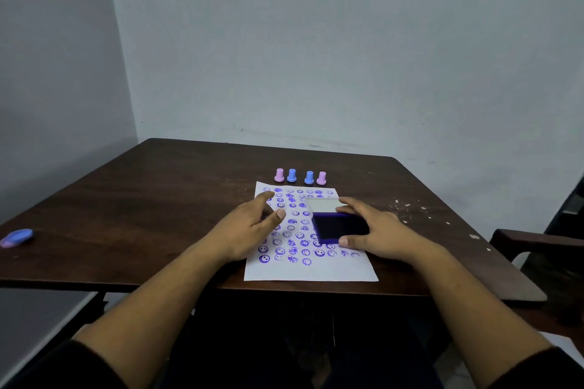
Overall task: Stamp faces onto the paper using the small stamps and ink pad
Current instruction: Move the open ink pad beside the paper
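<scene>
A white paper [311, 270] covered with several rows of purple stamped faces lies on the dark wooden table [142, 199]. An open ink pad [339, 227] with a dark purple surface and a clear lid raised at its far side sits on the paper's right half. My right hand [376, 230] grips the pad, thumb at its near edge and fingers at its far right corner. My left hand [252, 226] hovers over the paper's left side with relaxed fingers, holding nothing. Just beyond the paper stand a pink stamp [279, 175], two blue stamps [292, 175] [309, 177] and another pink stamp [321, 178].
A blue and pink oval object [17, 237] lies near the table's left edge. White flecks [407, 208] dot the table at the right. A dark chair arm [537, 240] juts in at the right. Walls close in behind and on the left.
</scene>
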